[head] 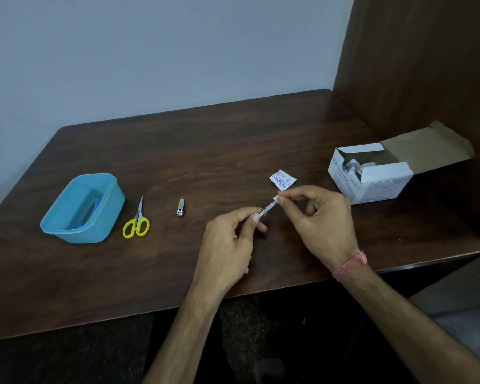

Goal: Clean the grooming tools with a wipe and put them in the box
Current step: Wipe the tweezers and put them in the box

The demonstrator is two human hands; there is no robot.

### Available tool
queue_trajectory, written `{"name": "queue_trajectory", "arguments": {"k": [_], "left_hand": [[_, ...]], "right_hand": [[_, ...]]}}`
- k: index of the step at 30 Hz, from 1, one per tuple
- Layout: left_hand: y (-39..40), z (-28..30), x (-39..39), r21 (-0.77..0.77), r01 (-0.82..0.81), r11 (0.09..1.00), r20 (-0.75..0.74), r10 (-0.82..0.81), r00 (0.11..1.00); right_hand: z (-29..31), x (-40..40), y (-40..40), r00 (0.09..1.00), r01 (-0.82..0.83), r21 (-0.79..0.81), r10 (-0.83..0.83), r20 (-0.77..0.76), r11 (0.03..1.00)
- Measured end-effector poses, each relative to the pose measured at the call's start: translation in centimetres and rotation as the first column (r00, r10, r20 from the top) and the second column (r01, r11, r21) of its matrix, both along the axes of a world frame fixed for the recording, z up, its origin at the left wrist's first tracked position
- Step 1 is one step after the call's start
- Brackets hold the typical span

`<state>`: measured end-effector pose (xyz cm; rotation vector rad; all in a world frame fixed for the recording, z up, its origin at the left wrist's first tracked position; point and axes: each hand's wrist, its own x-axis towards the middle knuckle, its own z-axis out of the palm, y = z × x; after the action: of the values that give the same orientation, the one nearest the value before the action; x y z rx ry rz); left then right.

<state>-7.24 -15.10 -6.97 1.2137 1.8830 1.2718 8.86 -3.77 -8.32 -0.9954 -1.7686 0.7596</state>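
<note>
above the desk, the left hand pinches a slim metal tool while right-hand fingers pinch a wipe around its tip; the blue box sits far left.

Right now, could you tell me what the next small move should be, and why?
Probably draw the wipe along the slim metal tool: the right hand pinches the wipe at the tool's tip, while the left hand holds its other end.

Dim even indoor light, soft shadows, slightly soft focus, wide-angle bending at edges
</note>
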Motion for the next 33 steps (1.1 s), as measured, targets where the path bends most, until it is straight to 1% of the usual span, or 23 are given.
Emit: {"name": "queue_trajectory", "arguments": {"k": [3, 7, 10, 13, 16, 19, 22, 26, 28, 31, 33], "left_hand": [[-0.04, -0.03, -0.10, 0.001, 0.007, 1.000, -0.002, -0.007, 1.000], [-0.04, -0.14, 0.01, 0.010, 0.006, 1.000, 0.013, -0.006, 1.000], [0.00, -0.20, -0.06, 0.016, 0.001, 1.000, 0.012, -0.001, 1.000], [0.03, -0.25, -0.11, 0.010, -0.001, 1.000, 0.015, 0.001, 1.000], [-0.01, -0.18, -0.01, 0.017, 0.003, 1.000, 0.008, -0.003, 1.000], [-0.03, -0.22, -0.06, 0.024, -0.002, 1.000, 0.004, 0.002, 1.000], [-0.11, -0.15, -0.02, 0.020, -0.010, 1.000, 0.006, 0.010, 1.000], [-0.05, -0.09, 0.02, 0.024, -0.010, 1.000, -0.029, 0.011, 1.000], [-0.11, -0.31, -0.07, 0.027, -0.007, 1.000, -0.037, 0.008, 0.999], [-0.08, -0.59, -0.09, 0.025, -0.012, 1.000, -0.047, 0.014, 0.999], [-0.09, -0.72, -0.01, 0.031, -0.015, 0.999, -0.051, 0.017, 0.999]], "right_hand": [[0.04, -0.02, -0.03, 0.999, -0.035, -0.023, 0.035, -0.008, 0.999], [-0.08, 0.11, 0.51, 0.998, 0.009, -0.066, -0.013, -0.059, 0.998], [0.01, 0.00, 0.23, 0.999, -0.030, -0.060, 0.028, -0.035, 0.998], [-0.12, -0.01, 0.33, 0.999, 0.005, -0.056, -0.008, -0.042, 0.998], [-0.13, 0.00, 0.26, 0.999, -0.018, -0.054, 0.017, -0.032, 0.998], [-0.04, -0.07, 0.25, 0.999, 0.008, -0.069, -0.011, -0.046, 0.998], [-0.12, 0.01, 0.29, 0.999, -0.020, -0.084, 0.016, -0.045, 0.996], [-0.12, 0.19, 0.50, 0.997, -0.013, -0.146, 0.002, -0.076, 0.989], [-0.34, 0.06, 0.60, 0.996, -0.041, -0.133, 0.031, -0.081, 0.990], [-0.53, -0.02, 0.85, 0.994, -0.010, -0.173, -0.009, -0.111, 0.985], [-0.57, 0.12, 0.77, 0.995, -0.025, -0.174, 0.008, -0.099, 0.984]]}}
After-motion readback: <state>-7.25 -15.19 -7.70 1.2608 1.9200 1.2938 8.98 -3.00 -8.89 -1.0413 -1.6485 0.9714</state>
